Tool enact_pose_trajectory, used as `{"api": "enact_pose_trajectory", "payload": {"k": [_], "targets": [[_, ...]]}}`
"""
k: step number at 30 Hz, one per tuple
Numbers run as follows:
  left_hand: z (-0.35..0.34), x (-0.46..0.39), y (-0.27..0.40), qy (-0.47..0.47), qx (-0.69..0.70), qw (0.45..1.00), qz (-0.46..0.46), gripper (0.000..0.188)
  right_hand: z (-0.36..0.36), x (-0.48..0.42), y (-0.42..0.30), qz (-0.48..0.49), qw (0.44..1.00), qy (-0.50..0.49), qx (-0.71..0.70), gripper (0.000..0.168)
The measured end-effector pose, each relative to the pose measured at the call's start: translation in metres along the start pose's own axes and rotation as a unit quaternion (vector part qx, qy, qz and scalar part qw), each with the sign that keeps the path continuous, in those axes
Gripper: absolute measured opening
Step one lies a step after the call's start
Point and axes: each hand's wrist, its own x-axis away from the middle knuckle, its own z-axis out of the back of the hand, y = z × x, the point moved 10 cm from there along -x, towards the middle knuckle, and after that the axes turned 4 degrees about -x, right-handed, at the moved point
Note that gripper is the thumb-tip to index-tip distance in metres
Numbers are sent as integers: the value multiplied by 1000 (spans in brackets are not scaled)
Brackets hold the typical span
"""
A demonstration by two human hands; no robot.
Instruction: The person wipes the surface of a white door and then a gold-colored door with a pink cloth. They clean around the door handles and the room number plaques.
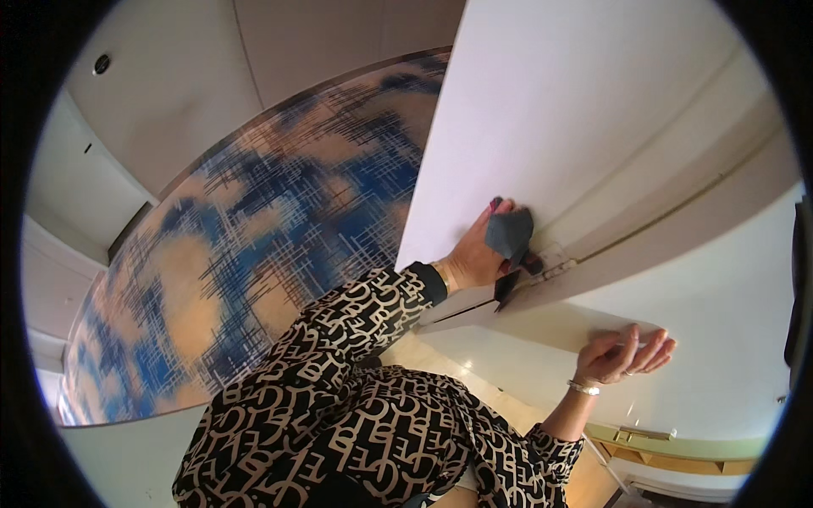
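My left hand [473, 257] is closed around a dark grey-blue cloth [510, 230], pressed against a white door panel [527, 114]. Part of the cloth hangs below the fingers, next to a hinge [556, 261] at the panel's edge. My right hand [625, 355] is held in front of a second white surface [705, 286]. Nothing is in it, and its fingers are apart and slightly curled. Whether the fingertips touch that surface, I cannot tell.
A blue and beige patterned carpet [292, 197] spreads out on the left. Beyond it stand pale panels [171, 82], one bearing a dark round fitting [101, 64]. A brass-coloured handle [645, 435] and a wooden shelf unit [686, 463] are at lower right.
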Motion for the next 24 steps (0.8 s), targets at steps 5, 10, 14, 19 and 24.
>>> {"api": "enact_pose_trajectory", "payload": {"k": [5, 10, 14, 19, 24], "targets": [[-13, 60, -47, -13, -55, 994, 94, 77, -3, 1, -3, 2, 1000, -20, 8, 33], [20, 79, -96, 195, -109, 954, 202, 32, -2, -5, -5, 16, 1000, -12, 4, 38], [57, 11, -86, 219, -132, 959, 121, 29, 0, -2, -1, 12, 1000, -13, -1, 37], [101, -82, 14, 240, -49, 967, -72, 46, 0, 2, 3, -15, 1000, -7, -18, 36], [56, -73, 70, 139, -87, 971, -172, 34, -2, 4, 6, -18, 1000, -14, -14, 34]]}}
